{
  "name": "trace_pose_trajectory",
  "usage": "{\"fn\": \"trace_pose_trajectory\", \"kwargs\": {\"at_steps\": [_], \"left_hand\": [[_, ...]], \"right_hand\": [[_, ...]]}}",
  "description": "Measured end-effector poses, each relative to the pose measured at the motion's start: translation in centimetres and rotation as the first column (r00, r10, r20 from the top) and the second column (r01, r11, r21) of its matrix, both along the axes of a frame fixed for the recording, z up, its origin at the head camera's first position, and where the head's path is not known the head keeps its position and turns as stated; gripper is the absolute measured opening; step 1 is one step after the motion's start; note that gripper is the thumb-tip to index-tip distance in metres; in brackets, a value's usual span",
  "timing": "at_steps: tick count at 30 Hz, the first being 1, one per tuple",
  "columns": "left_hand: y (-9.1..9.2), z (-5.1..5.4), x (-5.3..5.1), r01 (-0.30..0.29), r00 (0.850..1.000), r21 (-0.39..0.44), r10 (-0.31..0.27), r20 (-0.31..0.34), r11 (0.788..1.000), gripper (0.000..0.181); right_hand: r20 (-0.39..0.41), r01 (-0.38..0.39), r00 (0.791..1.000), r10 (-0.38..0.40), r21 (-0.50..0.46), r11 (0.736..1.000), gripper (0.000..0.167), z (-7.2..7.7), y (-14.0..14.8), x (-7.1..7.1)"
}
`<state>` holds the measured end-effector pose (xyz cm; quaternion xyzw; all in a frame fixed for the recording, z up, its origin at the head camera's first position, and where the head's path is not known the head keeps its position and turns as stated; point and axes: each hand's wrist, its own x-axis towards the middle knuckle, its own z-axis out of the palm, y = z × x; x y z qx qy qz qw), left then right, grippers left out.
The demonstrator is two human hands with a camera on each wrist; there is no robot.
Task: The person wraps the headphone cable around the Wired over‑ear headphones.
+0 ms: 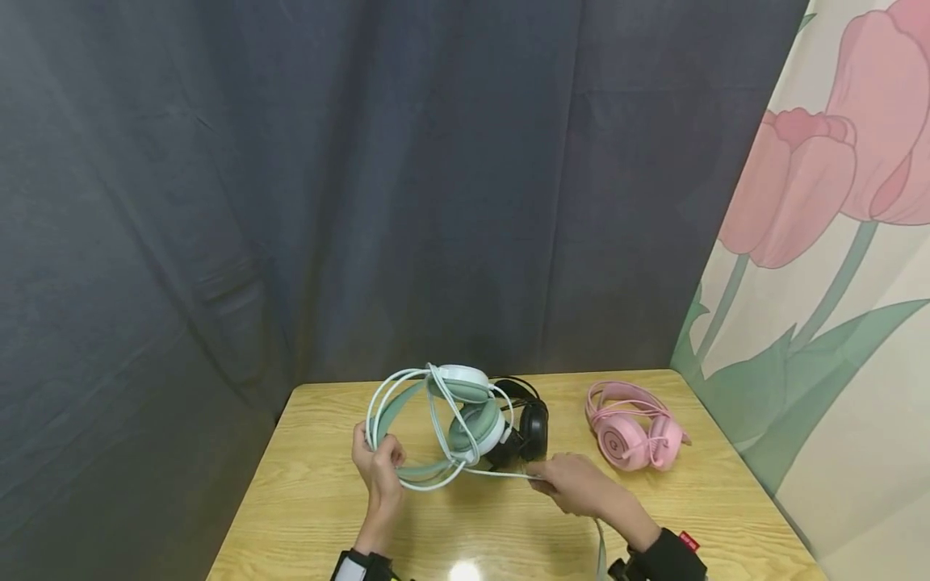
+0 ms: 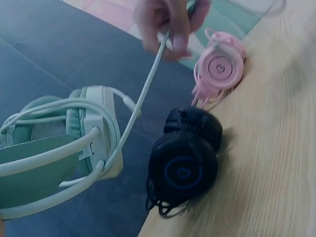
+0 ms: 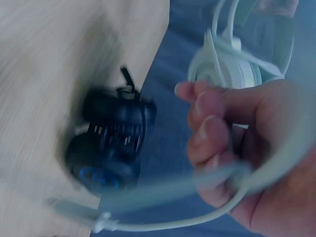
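My left hand grips the headband of a mint-green and white pair of headphones, holding it raised and tilted above the table. White cable is wound around its headband and ear cups. A stretch of that cable runs taut from the headphones to my right hand, whose fingers curl round it. In the right wrist view the fingers are bent over the cable, and a blurred loose length hangs below them. The left wrist view shows the white ear cup close up; my left hand is almost wholly outside it.
Black headphones lie on the wooden table just behind the cable. Farther right rest pink headphones with their cable wrapped round them. A dark curtain hangs behind the table, and a tulip-patterned wall stands at the right.
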<state>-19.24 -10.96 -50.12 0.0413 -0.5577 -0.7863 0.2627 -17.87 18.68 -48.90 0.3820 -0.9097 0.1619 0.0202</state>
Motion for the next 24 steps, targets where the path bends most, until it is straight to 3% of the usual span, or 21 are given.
{"fn": "trace_pose_trajectory", "kwargs": {"at_steps": [3,6,8,13,15,19,24], "left_hand": [[-0.5,-0.1,0.0,-0.02,1.0,0.004,0.02,0.015,1.0,0.028],[-0.7,-0.3,0.1,-0.025,0.999,0.023,0.024,0.031,0.999,0.029],[-0.7,-0.4,0.1,-0.014,0.999,0.03,0.013,0.033,0.999,0.029],[-0.4,-0.5,0.3,0.021,0.999,0.004,-0.021,0.041,1.0,0.028],[-0.4,-0.6,0.3,0.023,0.999,-0.003,-0.022,0.045,1.0,0.028],[-0.4,-0.5,0.3,0.023,0.999,-0.004,-0.023,0.045,1.0,0.027],[-0.5,-0.5,0.5,0.047,0.998,-0.017,-0.046,0.047,0.999,0.026]], "right_hand": [[-0.009,-0.003,1.0,0.002,-0.043,0.999,0.015,0.2,1.2,0.0],[-0.111,-0.003,0.994,-0.007,-0.097,0.995,0.015,0.3,1.5,-0.1],[-0.207,-0.005,0.978,-0.023,-0.131,0.991,0.016,0.4,1.4,-0.3],[-0.459,-0.054,0.887,-0.041,-0.193,0.98,0.007,0.1,0.4,-0.9],[-0.534,-0.079,0.844,-0.047,-0.211,0.974,0.017,0.1,0.1,-1.1],[-0.619,-0.096,0.78,-0.09,-0.261,0.961,0.038,0.5,-0.2,-1.5],[-0.698,-0.107,0.702,-0.144,-0.303,0.947,0.036,1.6,-0.2,-2.1]]}}
